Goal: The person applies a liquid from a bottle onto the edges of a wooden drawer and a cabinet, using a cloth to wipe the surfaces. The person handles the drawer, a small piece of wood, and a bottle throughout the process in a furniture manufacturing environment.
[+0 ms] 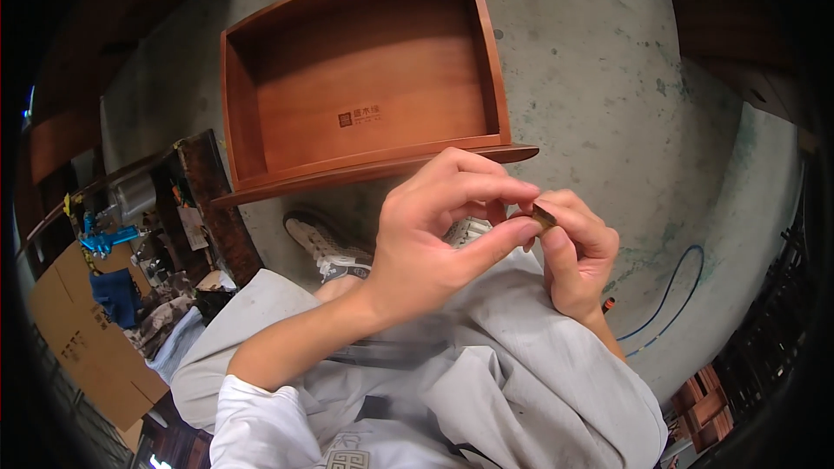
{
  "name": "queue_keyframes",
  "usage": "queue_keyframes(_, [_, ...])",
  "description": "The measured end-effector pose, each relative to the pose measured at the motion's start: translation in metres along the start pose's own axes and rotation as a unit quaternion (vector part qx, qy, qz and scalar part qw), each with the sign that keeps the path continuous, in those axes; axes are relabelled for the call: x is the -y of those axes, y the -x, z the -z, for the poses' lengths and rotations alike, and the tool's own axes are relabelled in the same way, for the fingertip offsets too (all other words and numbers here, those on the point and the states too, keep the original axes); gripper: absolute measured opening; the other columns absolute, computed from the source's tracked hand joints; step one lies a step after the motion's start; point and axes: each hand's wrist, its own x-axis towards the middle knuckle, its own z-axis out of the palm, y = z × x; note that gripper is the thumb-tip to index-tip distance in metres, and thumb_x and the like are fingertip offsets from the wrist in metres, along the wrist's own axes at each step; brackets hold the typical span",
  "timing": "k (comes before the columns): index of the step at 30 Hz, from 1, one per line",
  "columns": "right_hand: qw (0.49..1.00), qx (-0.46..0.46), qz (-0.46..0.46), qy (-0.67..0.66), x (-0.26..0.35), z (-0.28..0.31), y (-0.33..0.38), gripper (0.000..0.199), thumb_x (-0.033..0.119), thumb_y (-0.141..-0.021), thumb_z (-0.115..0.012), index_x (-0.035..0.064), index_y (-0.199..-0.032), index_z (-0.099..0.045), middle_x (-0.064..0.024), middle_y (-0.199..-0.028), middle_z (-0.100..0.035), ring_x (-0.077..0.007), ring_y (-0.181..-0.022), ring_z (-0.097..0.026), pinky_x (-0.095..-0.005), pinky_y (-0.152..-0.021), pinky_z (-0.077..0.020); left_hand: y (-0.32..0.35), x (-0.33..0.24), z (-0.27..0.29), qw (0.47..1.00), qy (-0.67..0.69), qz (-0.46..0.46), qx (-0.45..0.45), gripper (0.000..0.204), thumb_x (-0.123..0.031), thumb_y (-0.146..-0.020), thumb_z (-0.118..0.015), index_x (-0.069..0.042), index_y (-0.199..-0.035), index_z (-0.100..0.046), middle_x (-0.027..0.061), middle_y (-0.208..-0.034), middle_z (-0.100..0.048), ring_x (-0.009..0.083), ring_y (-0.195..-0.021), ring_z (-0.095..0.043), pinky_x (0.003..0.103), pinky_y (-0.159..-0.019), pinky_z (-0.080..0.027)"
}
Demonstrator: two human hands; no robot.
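Observation:
A small dark-gold piece (545, 216), metallic in look, is pinched between the fingertips of both hands above my lap. My left hand (434, 221) reaches in with thumb and forefinger closed on its left side. On its other side, the bent fingers and thumb of my right hand (579, 252) grip it. Fingers cover most of the piece, so its exact kind does not show. Just beyond my hands, a reddish-brown wooden drawer (373, 61) rests on the floor, its inside facing up and its curved front panel (382, 171) toward me. Neither hand appears to grip the drawer.
Under the drawer spreads a stained concrete floor (599, 78). A blue hose (695, 282) curls at the right. To the left are a blue spray gun (109, 239), cloths (165, 317) and a cardboard sheet (91, 330). My shoe (326, 243) is close to the drawer front.

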Motion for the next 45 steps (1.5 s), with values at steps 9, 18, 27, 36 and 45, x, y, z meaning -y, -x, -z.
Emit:
queue_keyframes(9, [1.0, -0.001, 0.016, 0.01, 0.0, -0.001, -0.002, 0.026, -0.001, -0.095, -0.063, -0.0046, -0.12, -0.071, -0.0166, -0.103, -0.07, -0.0204, -0.084, -0.067, -0.0299, -0.073, -0.0554, 0.006, -0.001, -0.01, 0.998, -0.006, -0.003, -0.062, 0.023, 0.008, -0.086, -0.075, 0.0, -0.107, -0.076, 0.0083, -0.109, -0.061, 0.0146, -0.093, -0.066, 0.026, -0.078, -0.058])
queue_keyframes(18, [1.0, 0.007, 0.014, 0.0, -0.003, 0.002, 0.002, 0.027, -0.004, -0.094, -0.062, -0.0043, -0.119, -0.071, -0.017, -0.103, -0.07, -0.0206, -0.085, -0.067, -0.0294, -0.073, -0.055, 0.012, 0.006, -0.018, 0.995, 0.044, 0.002, -0.093, 0.018, 0.007, -0.087, -0.074, 0.001, -0.104, -0.075, 0.0092, -0.11, -0.062, 0.0151, -0.091, -0.066, 0.027, -0.079, -0.056])
queue_keyframes(27, [1.0, 0.021, -0.016, 0.016, -0.007, -0.003, 0.002, 0.027, -0.002, -0.093, -0.064, -0.0039, -0.119, -0.072, -0.0163, -0.104, -0.07, -0.0196, -0.085, -0.067, -0.0288, -0.073, -0.0544, 0.021, 0.017, -0.008, 0.994, 0.042, 0.009, -0.101, 0.014, 0.004, -0.09, -0.073, 0.002, -0.103, -0.073, 0.0098, -0.107, -0.063, 0.0162, -0.093, -0.066, 0.027, -0.078, -0.057])
queue_keyframes(36, [0.967, -0.034, -0.163, 0.191, -0.019, 0.016, 0.036, 0.012, 0.0, -0.089, -0.072, -0.0033, -0.101, -0.072, -0.006, -0.092, -0.067, -0.0091, -0.074, -0.058, -0.0216, -0.064, -0.0445, 0.043, 0.058, 0.004, 0.987, -0.151, 0.027, -0.045, 0.013, 0.003, -0.085, -0.076, -0.001, -0.097, -0.074, 0.0082, -0.098, -0.068, 0.017, -0.084, -0.068, 0.028, -0.072, -0.056])
queue_keyframes(45, [0.935, 0.003, -0.307, 0.178, -0.009, 0.017, 0.03, 0.013, 0.005, -0.087, -0.079, -0.0031, -0.095, -0.072, -0.0002, -0.086, -0.064, -0.0042, -0.072, -0.053, -0.0201, -0.063, -0.041, 0.05, 0.063, 0.003, 0.898, -0.407, -0.166, -0.02, 0.02, -0.007, -0.074, -0.08, -0.008, -0.093, -0.074, 0.0028, -0.085, -0.068, 0.0208, -0.07, -0.067, 0.031, -0.061, -0.053])
